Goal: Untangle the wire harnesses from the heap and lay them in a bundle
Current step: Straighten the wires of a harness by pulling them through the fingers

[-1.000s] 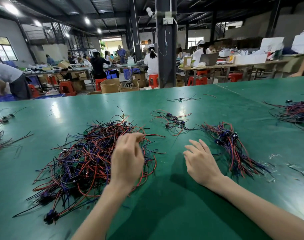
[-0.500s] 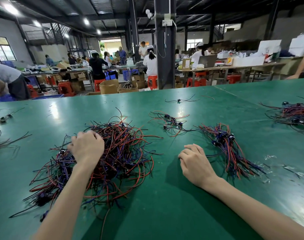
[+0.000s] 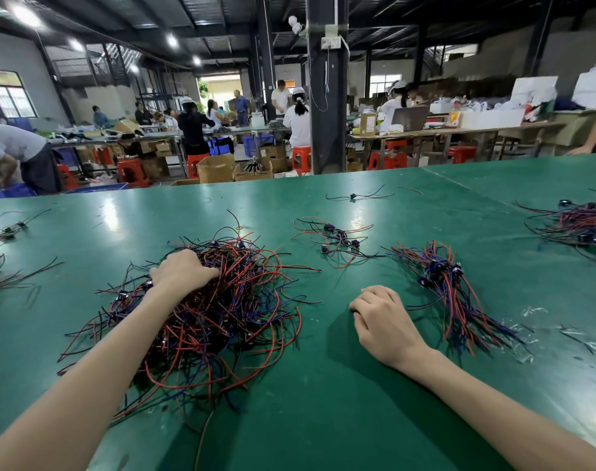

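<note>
- The right hand [image 3: 381, 314] rests knuckles-up on the green table [image 3: 323, 402], its fingers loosely curled with nothing in them.
- Left of it lies the heap [image 3: 228, 317] of tangled red, blue and black wire harnesses.
- The left hand [image 3: 182, 271] sits on the heap's far left top, fingers curled down into the wires around a clump.
- Just right of the right hand lies the bundle [image 3: 449, 287], its wires roughly aligned and its dark connectors gathered at the far end.
- Farther back sits a small loose cluster [image 3: 337, 237], and beyond it a single harness [image 3: 354, 196].
- Another wire pile [image 3: 578, 226] lies at the right edge.
</note>
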